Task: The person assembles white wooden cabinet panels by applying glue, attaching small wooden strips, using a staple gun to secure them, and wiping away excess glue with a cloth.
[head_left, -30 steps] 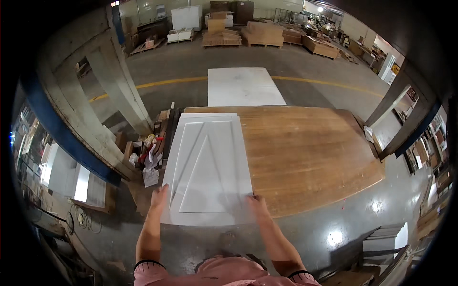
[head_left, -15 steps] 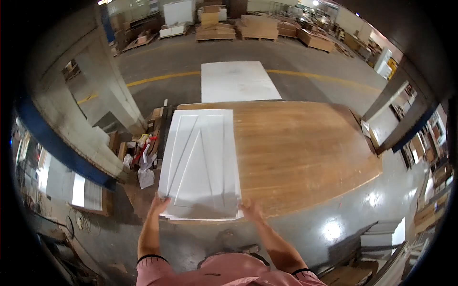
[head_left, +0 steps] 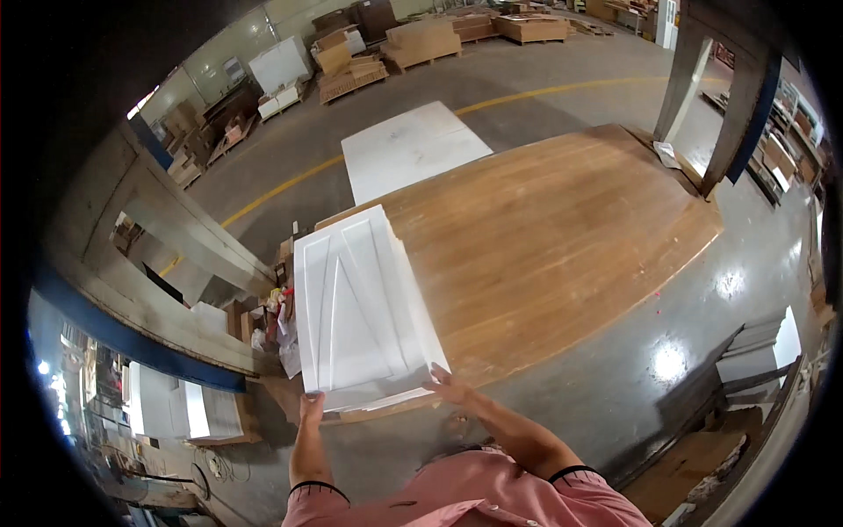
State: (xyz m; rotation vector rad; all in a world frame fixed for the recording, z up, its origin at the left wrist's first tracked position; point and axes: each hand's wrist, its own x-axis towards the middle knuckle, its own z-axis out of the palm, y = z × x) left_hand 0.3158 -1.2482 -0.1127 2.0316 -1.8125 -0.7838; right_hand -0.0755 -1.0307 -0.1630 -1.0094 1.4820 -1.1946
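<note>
A white door panel with slanting grooves lies on top of a stack of similar white panels, at the left end of a brown wood-topped table. At the stack's near left corner, my left hand grips the panel's edge, its lower fingers partly hidden. My right hand rests against the near right corner with the fingers stretched out and apart. The panel edges along the near side sit slightly uneven.
Beyond the table lies a large white board. Metal posts stand left and right. Scraps and crumpled wrapping sit left of the stack. Pallets of boards are farther off; more white panels lean at right.
The view has turned, so the table now slants up to the right. My right hand's fingers have spread at the corner. My left hand stays at the near left corner.
</note>
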